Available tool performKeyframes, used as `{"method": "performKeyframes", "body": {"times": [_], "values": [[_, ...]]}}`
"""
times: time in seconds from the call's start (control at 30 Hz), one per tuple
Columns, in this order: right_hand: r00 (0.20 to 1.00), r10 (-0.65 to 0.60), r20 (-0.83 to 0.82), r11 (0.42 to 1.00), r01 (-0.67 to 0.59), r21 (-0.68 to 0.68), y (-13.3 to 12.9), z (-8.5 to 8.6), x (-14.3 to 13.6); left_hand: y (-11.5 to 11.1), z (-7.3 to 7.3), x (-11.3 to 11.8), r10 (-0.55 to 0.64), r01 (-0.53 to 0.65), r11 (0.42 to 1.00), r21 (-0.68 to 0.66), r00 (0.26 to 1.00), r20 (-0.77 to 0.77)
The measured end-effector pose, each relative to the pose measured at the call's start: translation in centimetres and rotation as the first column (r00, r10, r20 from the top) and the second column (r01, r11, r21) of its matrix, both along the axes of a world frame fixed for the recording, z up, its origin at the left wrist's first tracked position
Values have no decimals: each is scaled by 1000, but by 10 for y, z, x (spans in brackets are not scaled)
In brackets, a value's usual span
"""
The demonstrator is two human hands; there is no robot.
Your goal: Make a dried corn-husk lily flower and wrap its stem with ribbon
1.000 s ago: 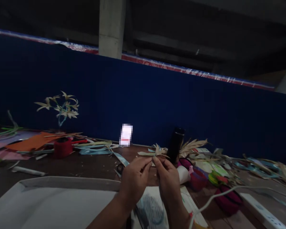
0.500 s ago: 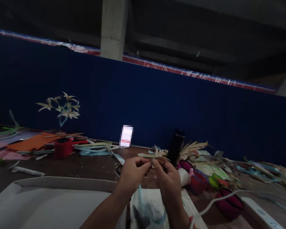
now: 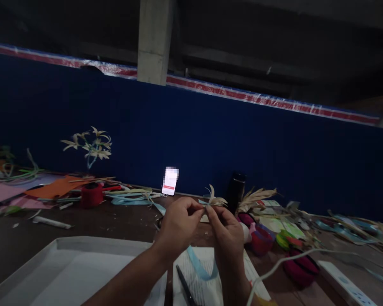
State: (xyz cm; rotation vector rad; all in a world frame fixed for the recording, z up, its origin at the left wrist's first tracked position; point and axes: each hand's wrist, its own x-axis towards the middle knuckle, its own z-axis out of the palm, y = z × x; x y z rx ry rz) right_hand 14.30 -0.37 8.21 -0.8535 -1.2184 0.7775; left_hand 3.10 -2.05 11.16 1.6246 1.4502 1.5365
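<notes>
My left hand (image 3: 181, 223) and my right hand (image 3: 227, 231) meet above the table, fingertips pinched together. Between them is the base of a small cream flower (image 3: 214, 199) that looks made of dried husk. Its petals rise just beyond my right fingers. A light blue strip (image 3: 200, 268) hangs in a loop below my hands, over a printed page (image 3: 201, 290); where its upper end goes is hidden by the hands. On that page lies a black pen (image 3: 185, 284). The fingers of both hands cover whatever exact part of the stem they grip.
A white tray (image 3: 105, 240) lies at the left front. Behind stand a lit phone (image 3: 170, 182), a black bottle (image 3: 236, 191) and a finished-looking flower spray (image 3: 94, 146). Dried husks (image 3: 257, 199), a red tape roll (image 3: 92, 195), a power strip (image 3: 344, 282) and a white cable (image 3: 276, 276) lie around.
The flower's petals have turned and now stand more upright beside my right fingers. More of the blue strip's loop shows below. My hands stay pinched together, and the view has shifted slightly.
</notes>
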Motion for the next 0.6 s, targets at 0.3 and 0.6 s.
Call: {"method": "performKeyframes", "body": {"times": [0.3,0.6], "values": [[996,76,50,995,-73,-66,-33,-6,-3,-39,-9,-1,88,-89,994,-64,996,-19],[961,30,275,999,-21,-34,-57,-1,3,-57,-28,5,151,-147,986,-83,987,48]]}}
